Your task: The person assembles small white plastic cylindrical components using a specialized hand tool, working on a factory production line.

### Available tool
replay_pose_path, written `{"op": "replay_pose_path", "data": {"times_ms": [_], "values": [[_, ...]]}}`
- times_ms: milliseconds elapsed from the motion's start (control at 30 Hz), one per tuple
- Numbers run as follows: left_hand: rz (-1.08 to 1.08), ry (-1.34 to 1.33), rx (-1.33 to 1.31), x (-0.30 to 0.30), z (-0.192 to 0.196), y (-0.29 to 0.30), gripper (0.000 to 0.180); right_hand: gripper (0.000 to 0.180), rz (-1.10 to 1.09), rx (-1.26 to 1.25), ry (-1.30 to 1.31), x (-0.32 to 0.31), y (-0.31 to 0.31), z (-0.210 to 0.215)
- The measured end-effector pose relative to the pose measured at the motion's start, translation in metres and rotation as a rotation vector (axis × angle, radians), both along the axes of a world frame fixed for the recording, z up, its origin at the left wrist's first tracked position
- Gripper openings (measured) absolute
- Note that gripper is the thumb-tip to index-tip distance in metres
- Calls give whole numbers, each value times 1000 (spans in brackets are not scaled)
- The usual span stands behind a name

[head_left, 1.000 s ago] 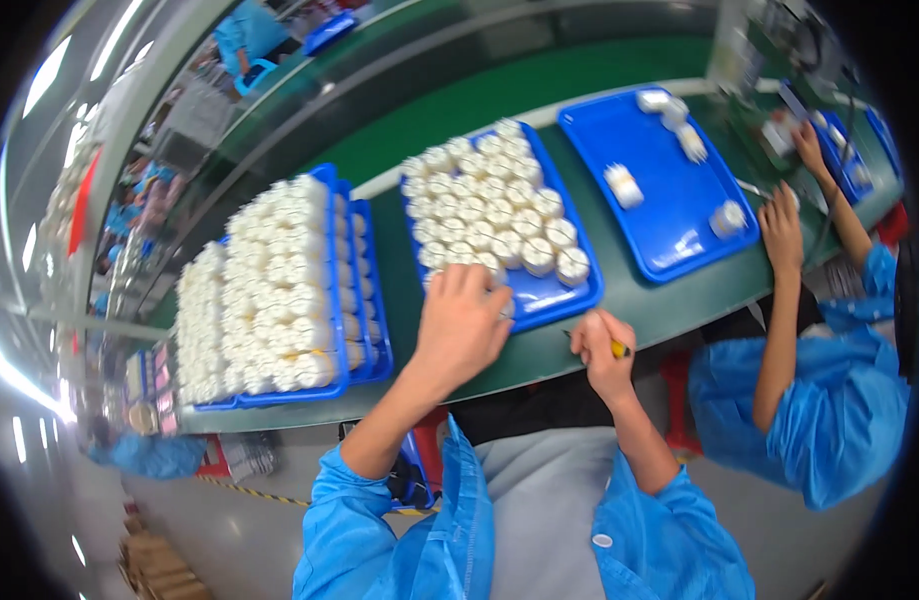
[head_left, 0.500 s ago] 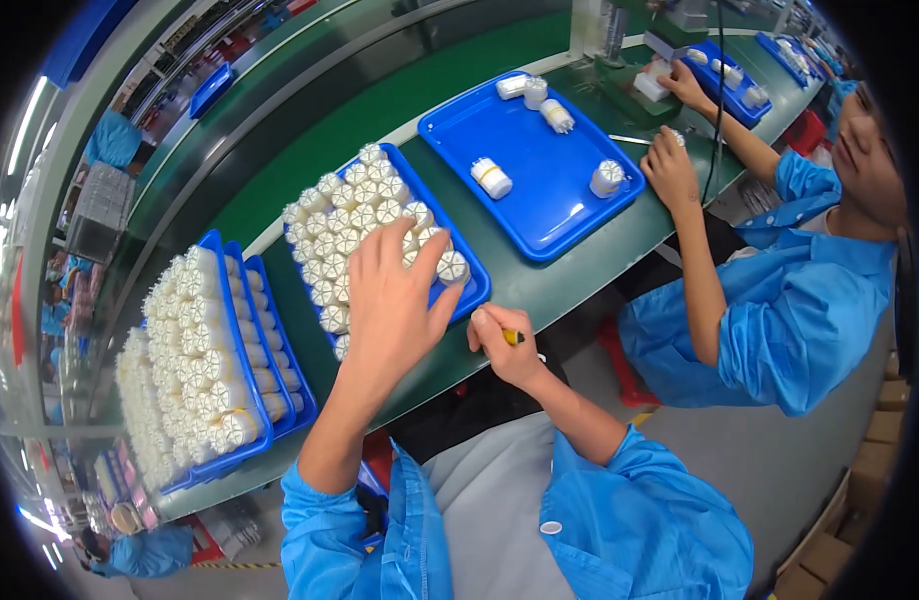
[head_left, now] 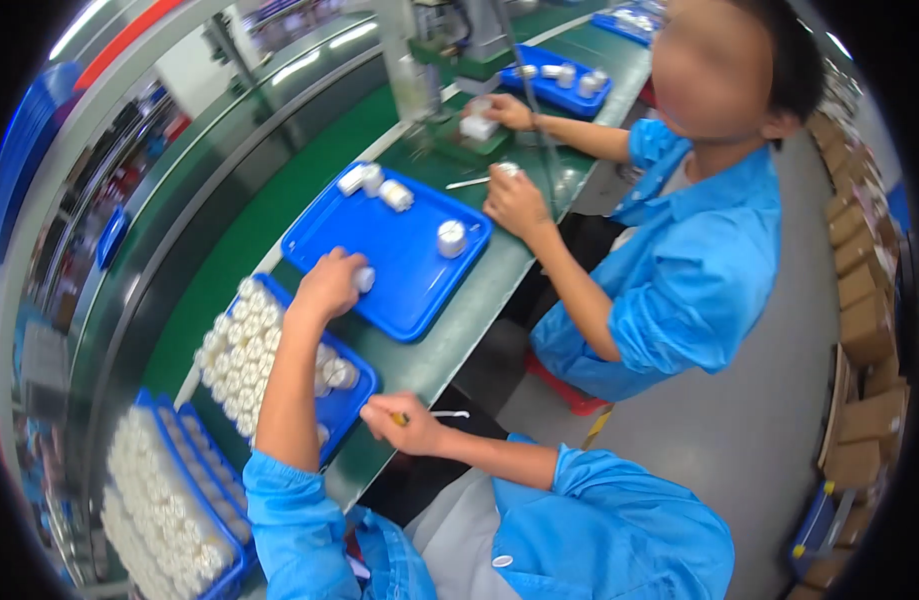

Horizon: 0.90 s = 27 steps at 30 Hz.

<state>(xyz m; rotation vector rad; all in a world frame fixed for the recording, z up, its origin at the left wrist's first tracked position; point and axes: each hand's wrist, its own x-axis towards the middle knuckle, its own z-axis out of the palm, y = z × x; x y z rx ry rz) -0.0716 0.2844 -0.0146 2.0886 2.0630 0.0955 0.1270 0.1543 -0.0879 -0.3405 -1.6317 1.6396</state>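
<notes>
My left hand [head_left: 329, 286] reaches over the near-left end of a blue tray [head_left: 409, 322]. Its fingers are closed on a short white cylindrical part [head_left: 363, 279]. Several more such parts, among them one white cylinder [head_left: 451, 238], stand or lie in that tray. Lower down, at the bench edge, my right hand [head_left: 404, 424] is closed round a slim tool with a yellow and black handle [head_left: 400, 419]; its fingers hide most of it. A thin white strip [head_left: 449, 413] shows beside that hand. Under my left forearm lies a second blue tray [head_left: 364, 388] packed with white cylinders [head_left: 241, 345].
More filled blue trays [head_left: 204, 480] stand tilted at the lower left. On the right a co-worker in a blue jacket [head_left: 669, 250] handles white parts at a bench fixture [head_left: 479, 125]. Another blue tray [head_left: 564, 95] lies beyond. Cardboard boxes [head_left: 859, 330] line the far right.
My left hand has moved from above the packed tray to the sparser one and closed on a cylinder there. My right hand keeps the tool. The view has swung right.
</notes>
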Motion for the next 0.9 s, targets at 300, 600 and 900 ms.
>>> {"op": "replay_pose_path", "data": {"times_ms": [300, 600, 900], "values": [[154, -304, 214, 25, 30, -2, 36, 35, -17, -15, -7, 1, 2, 6], [212, -1374, 379, 85, 89, -124, 34, 36, -34, -24, -32, 0, 4, 1], [331, -1646, 469, 92, 79, -188, 38, 39, 7, -33, -80, 0, 3, 8]]}}
